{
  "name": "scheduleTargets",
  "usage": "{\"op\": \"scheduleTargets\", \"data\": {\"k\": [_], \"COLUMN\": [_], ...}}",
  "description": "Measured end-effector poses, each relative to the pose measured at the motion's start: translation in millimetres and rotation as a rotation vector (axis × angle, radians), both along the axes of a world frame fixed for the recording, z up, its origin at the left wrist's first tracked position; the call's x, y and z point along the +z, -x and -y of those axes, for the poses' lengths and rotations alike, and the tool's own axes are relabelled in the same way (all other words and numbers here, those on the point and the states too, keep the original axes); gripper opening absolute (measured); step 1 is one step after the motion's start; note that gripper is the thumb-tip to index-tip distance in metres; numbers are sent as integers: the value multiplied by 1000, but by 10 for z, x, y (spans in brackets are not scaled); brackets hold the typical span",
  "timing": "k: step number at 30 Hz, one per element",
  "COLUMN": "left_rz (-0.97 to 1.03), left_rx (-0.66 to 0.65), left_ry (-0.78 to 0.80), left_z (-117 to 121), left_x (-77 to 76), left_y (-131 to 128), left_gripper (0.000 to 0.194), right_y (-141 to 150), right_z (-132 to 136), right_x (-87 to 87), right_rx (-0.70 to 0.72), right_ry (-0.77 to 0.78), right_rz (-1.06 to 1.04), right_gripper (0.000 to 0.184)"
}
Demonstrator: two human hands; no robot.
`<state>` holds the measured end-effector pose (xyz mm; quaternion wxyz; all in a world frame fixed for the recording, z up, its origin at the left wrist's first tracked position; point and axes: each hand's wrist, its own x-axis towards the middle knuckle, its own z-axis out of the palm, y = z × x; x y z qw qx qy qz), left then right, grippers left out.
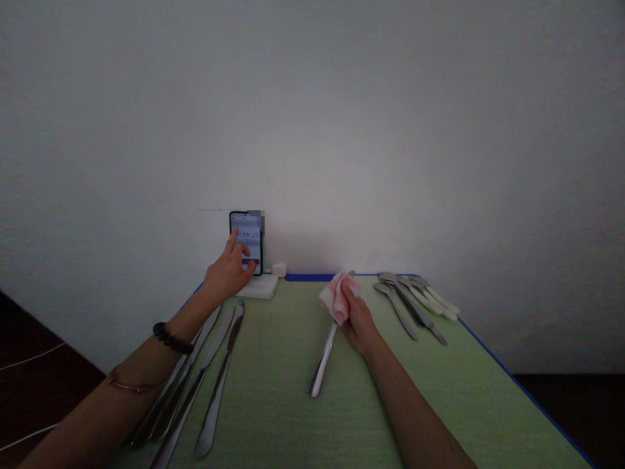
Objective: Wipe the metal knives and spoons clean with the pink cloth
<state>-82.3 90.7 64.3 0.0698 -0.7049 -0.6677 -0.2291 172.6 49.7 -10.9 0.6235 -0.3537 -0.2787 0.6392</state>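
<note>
At the back left, my left hand (229,270) reaches to a phone (252,251) propped upright, its fingers apart and the fingertips at the lit screen. The screen shows timer digits. Right of centre, my right hand (359,319) is closed on a pink and white cloth (336,296), which is wrapped round a silver table knife (323,365). The knife's handle points toward me and a narrow tip shows past the cloth; the part between is covered. Under and beside my left forearm lie several table knives (219,391).
Several spoons (398,312) and white-handled cutlery (434,303) lie at the back right of the green table (278,417). A white power bank-like block (261,288) and a small white case (278,270) sit by the phone. A pale wall (312,130) rises behind the table.
</note>
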Motion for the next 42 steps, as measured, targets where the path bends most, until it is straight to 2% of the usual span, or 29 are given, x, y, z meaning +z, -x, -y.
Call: {"op": "scheduleTargets", "data": {"k": [4, 7, 10, 12, 16, 18, 21, 27, 32, 35, 37, 40, 42], "left_rz": [-14, -46, -61, -44, 16, 101, 98, 349, 628, 746, 808, 908, 956], "left_rx": [1, -23, -322, -523, -722, -753, -748, -742, -759, -752, -723, -670, -650], "left_ry": [-39, -3, 264, 393, 585, 638, 538, 583, 631, 666, 695, 715, 716], "left_z": [15, 173, 495, 745, 1073, 1114, 1102, 1079, 1035, 1013, 1006, 990, 977], "left_x": [15, 14, -31, -87, -247, -337, -447, -525, -577, -611, -626, -650, -669], "left_y": [-17, -207, -529, -742, -988, -1023, -1031, -1028, -1025, -1026, -1028, -1037, -1047], "left_gripper": [21, 22, 19, 27, 35, 33, 19, 13, 18, 21, 23, 25, 25], "right_y": [7, 8, -3, -15, -36, -37, -23, 22, -27, -85, -98, -60, -16], "right_z": [-1, -4, 3, 10, 8, 3, 9, 8, -63, -93, -88, -36, 18], "right_x": [-1, -4, 14, 35, 50, 42, 35, 18, -17, -20, -19, -17, -8], "right_rx": [3, 3, -7, -31, -67, -67, -63, -41, -74, -112, -110, -7, 111], "right_ry": [-7, -13, 2, 9, -5, -5, -3, -31, -47, 2, 38, 4, -61], "right_rz": [1, -20, -69, -116, -139, -115, -66, -12, -209, -361, -384, -279, -145], "right_gripper": [34, 32, 30, 29, 30, 33, 37, 34, 23, 14, 10, 5, 10]}}
